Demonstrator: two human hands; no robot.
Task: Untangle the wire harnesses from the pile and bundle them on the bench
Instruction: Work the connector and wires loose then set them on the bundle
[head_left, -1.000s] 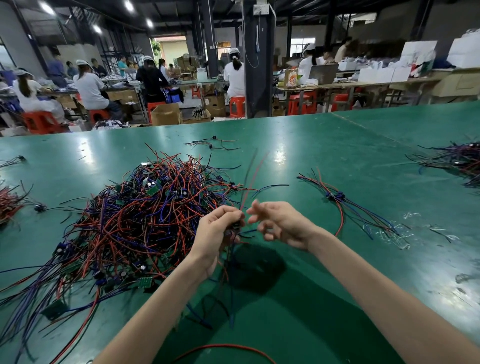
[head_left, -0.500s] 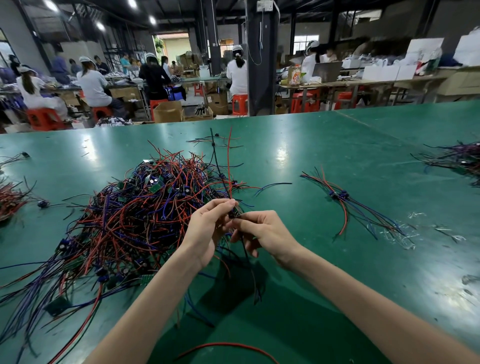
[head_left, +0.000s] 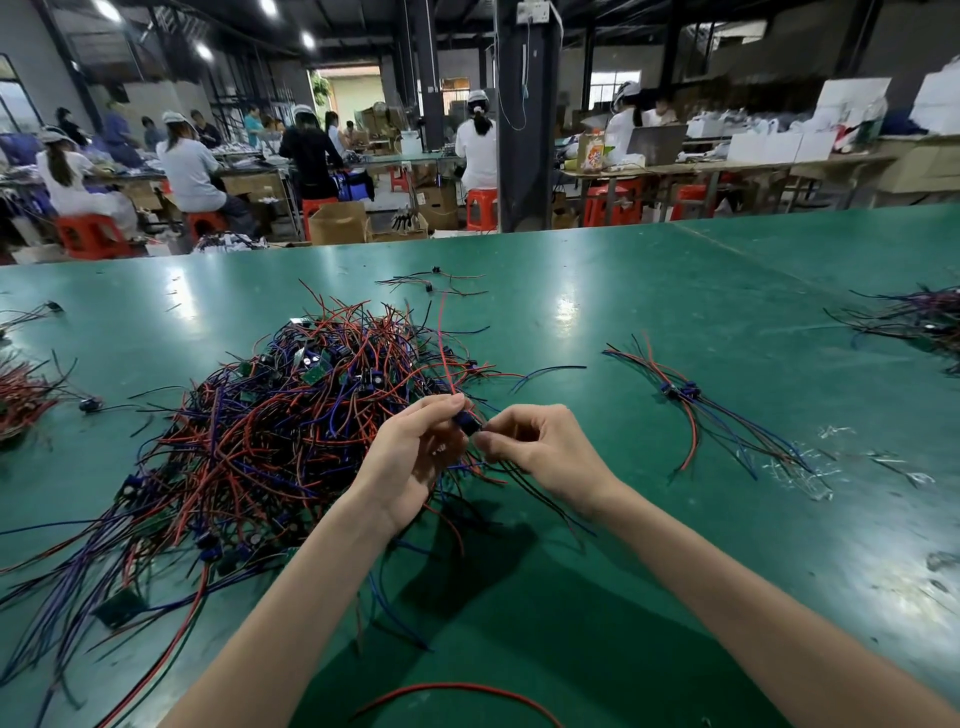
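The green bench (head_left: 649, 291) carries everything. The big pile (head_left: 270, 431) of red, blue and black wire harnesses, with small green circuit boards in it, sprawls over the left half, reaching toward the near edge. A small sorted bundle (head_left: 691, 400) lies well apart toward the right, and another tangle (head_left: 909, 317) sits at the far right edge. A few loose harnesses (head_left: 431, 283) lie toward the far edge, and a stray red wire (head_left: 457, 691) curls at the near edge.

Risk, as I judge it: the harness in hand trails red and black leads back toward the pile's right fringe, so a sharp pull could drag neighbouring harnesses along or strain a lead at its connector.

The left hand (head_left: 410, 457) and right hand (head_left: 545, 452) meet just above the bench, at the pile's right fringe. Both are curled nearly closed, fingertips pinched together on one small dark connector (head_left: 467, 423), its red wire rising upward.
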